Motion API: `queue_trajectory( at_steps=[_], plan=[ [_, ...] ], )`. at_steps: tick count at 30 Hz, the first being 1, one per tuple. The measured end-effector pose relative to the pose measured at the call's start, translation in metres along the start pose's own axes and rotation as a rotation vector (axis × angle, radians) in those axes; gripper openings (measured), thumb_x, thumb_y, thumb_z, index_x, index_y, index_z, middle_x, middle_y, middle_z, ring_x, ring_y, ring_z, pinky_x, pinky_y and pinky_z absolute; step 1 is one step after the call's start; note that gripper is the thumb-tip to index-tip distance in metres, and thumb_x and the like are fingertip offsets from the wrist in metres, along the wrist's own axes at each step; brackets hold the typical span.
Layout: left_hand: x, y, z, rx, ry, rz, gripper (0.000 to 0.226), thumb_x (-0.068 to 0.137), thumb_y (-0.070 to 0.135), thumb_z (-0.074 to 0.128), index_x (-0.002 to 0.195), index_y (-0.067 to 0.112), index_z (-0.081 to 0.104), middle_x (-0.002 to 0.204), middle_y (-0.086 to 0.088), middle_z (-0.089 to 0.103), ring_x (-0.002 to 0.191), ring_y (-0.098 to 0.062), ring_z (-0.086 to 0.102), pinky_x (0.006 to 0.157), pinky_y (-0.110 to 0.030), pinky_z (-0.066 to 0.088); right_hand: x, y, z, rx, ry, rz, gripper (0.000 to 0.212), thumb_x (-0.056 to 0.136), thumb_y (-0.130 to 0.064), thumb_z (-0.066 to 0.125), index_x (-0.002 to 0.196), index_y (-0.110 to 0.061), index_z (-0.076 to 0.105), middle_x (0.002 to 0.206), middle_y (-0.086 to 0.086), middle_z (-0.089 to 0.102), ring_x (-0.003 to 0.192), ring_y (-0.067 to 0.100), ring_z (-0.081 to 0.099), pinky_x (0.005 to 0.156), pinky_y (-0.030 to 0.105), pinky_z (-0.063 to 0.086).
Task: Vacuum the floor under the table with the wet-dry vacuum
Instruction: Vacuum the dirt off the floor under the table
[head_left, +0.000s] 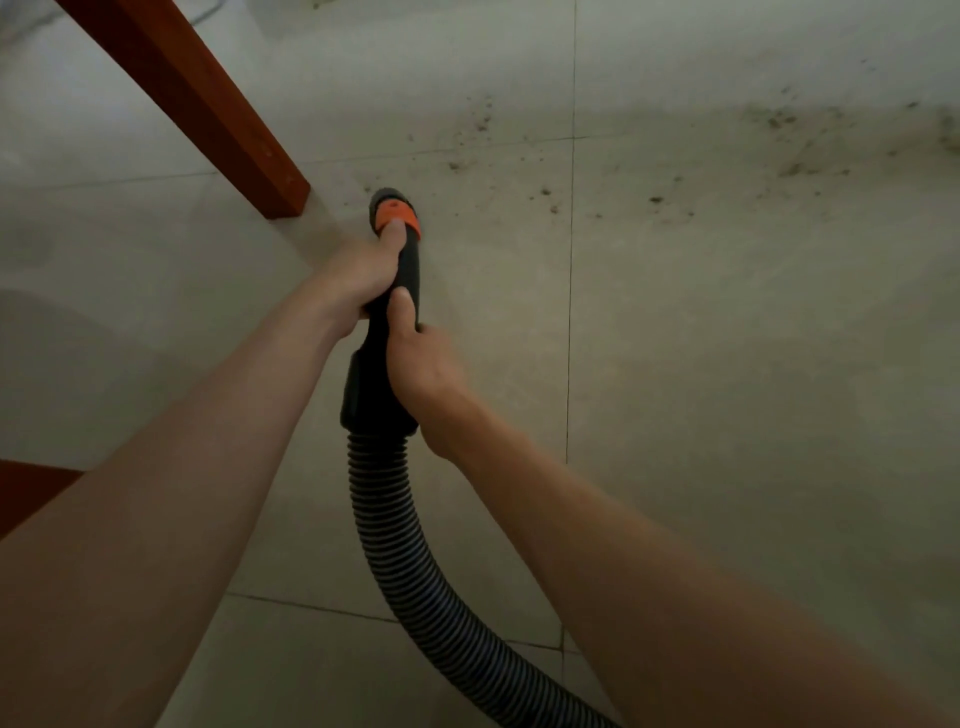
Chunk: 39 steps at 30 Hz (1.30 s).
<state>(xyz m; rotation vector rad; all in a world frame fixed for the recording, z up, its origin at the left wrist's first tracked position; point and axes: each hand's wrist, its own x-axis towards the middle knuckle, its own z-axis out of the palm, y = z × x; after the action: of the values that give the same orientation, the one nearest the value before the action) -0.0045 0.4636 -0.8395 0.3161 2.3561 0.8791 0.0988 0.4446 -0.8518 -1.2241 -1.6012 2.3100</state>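
- Grey tiled floor (727, 364) carries scattered dirt (654, 199) ahead of my nozzle (397, 270).
- Reddish desk leg (218, 104) stands just left.
- My left grip (363, 275) and right grip (421, 364) both wrap the nozzle.

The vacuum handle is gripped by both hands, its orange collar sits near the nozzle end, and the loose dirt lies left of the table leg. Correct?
Not quite. In the head view the dirt lies right of the table leg; both hands do grip the vacuum handle, and the orange collar sits near the nozzle.
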Motion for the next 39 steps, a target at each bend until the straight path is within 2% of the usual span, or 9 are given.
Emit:
queue_trajectory(
  at_steps=[4, 8, 12, 15, 17, 25, 30, 34, 39],
  plan=[
    [-0.005, -0.003, 0.013, 0.060, -0.017, 0.033, 0.054, 0.097, 0.049, 0.038, 0.111, 0.000, 0.057, 0.109, -0.015, 0.063, 0.098, -0.029, 0.061, 0.080, -0.035, 0.051, -0.013, 0.009, -0.009, 0.050, 0.030, 0.020, 0.059, 0.099, -0.054, 0.022, 0.104, -0.007, 0.056, 0.091, 0.007, 0.060, 0.075, 0.018, 0.059, 0.063, 0.029, 0.048],
    [-0.020, -0.005, 0.021, 0.115, -0.059, 0.099, 0.043, 0.098, 0.044, 0.038, 0.088, 0.006, 0.056, 0.095, -0.013, 0.060, 0.085, -0.026, 0.058, 0.066, -0.030, 0.047, -0.029, 0.018, -0.009, 0.092, 0.046, 0.017, 0.059, 0.099, -0.052, 0.022, 0.102, -0.005, 0.057, 0.095, 0.010, 0.063, 0.082, 0.022, 0.061, 0.072, 0.034, 0.050],
    [-0.034, -0.001, 0.027, 0.121, -0.124, 0.133, 0.043, 0.096, 0.047, 0.041, 0.075, 0.012, 0.056, 0.102, -0.019, 0.065, 0.096, -0.033, 0.064, 0.091, -0.045, 0.051, -0.041, 0.020, -0.014, 0.117, 0.078, 0.025, 0.061, 0.099, -0.054, 0.021, 0.109, -0.004, 0.056, 0.098, 0.010, 0.063, 0.081, 0.021, 0.061, 0.066, 0.031, 0.049],
    [-0.044, 0.005, 0.035, 0.140, -0.167, 0.162, 0.044, 0.097, 0.045, 0.041, 0.074, 0.011, 0.056, 0.101, -0.020, 0.066, 0.095, -0.034, 0.064, 0.092, -0.046, 0.051, -0.049, 0.021, -0.022, 0.121, 0.121, 0.024, 0.056, 0.099, -0.052, 0.021, 0.107, -0.007, 0.053, 0.089, 0.004, 0.059, 0.069, 0.013, 0.055, 0.056, 0.023, 0.044],
    [-0.050, 0.009, 0.042, 0.150, -0.192, 0.181, 0.043, 0.097, 0.044, 0.040, 0.074, 0.011, 0.055, 0.097, -0.019, 0.066, 0.095, -0.033, 0.065, 0.091, -0.044, 0.051, -0.053, 0.021, -0.027, 0.125, 0.149, 0.027, 0.059, 0.099, -0.052, 0.021, 0.113, -0.006, 0.054, 0.094, 0.006, 0.060, 0.070, 0.013, 0.054, 0.053, 0.021, 0.041],
    [-0.063, 0.025, 0.061, 0.159, -0.287, 0.219, 0.042, 0.096, 0.045, 0.042, 0.078, 0.010, 0.056, 0.100, -0.022, 0.066, 0.095, -0.034, 0.065, 0.091, -0.045, 0.049, -0.060, 0.019, -0.043, 0.188, 0.240, 0.037, 0.064, 0.098, -0.055, 0.022, 0.116, -0.003, 0.055, 0.105, 0.013, 0.063, 0.088, 0.024, 0.060, 0.059, 0.028, 0.043],
    [-0.067, 0.034, 0.074, 0.190, -0.336, 0.244, 0.043, 0.096, 0.045, 0.041, 0.081, 0.008, 0.056, 0.092, -0.017, 0.064, 0.088, -0.030, 0.063, 0.090, -0.043, 0.050, -0.063, 0.020, -0.057, 0.195, 0.280, 0.018, 0.064, 0.098, -0.054, 0.022, 0.116, -0.002, 0.055, 0.096, 0.009, 0.060, 0.079, 0.019, 0.058, 0.053, 0.026, 0.040],
    [-0.070, 0.039, 0.085, 0.197, -0.365, 0.264, 0.043, 0.096, 0.046, 0.041, 0.083, 0.007, 0.057, 0.088, -0.016, 0.063, 0.090, -0.032, 0.065, 0.089, -0.044, 0.050, -0.065, 0.022, -0.069, 0.216, 0.292, 0.013, 0.062, 0.098, -0.054, 0.021, 0.119, -0.005, 0.053, 0.105, 0.010, 0.062, 0.089, 0.021, 0.060, 0.068, 0.029, 0.047],
    [-0.074, 0.048, 0.101, 0.229, -0.395, 0.300, 0.045, 0.096, 0.046, 0.039, 0.087, 0.006, 0.058, 0.088, -0.016, 0.063, 0.081, -0.026, 0.061, 0.082, -0.040, 0.050, -0.069, 0.024, -0.083, 0.244, 0.312, 0.009, 0.060, 0.098, -0.054, 0.021, 0.115, -0.007, 0.053, 0.099, 0.007, 0.061, 0.077, 0.014, 0.057, 0.060, 0.023, 0.045]
  ],
)
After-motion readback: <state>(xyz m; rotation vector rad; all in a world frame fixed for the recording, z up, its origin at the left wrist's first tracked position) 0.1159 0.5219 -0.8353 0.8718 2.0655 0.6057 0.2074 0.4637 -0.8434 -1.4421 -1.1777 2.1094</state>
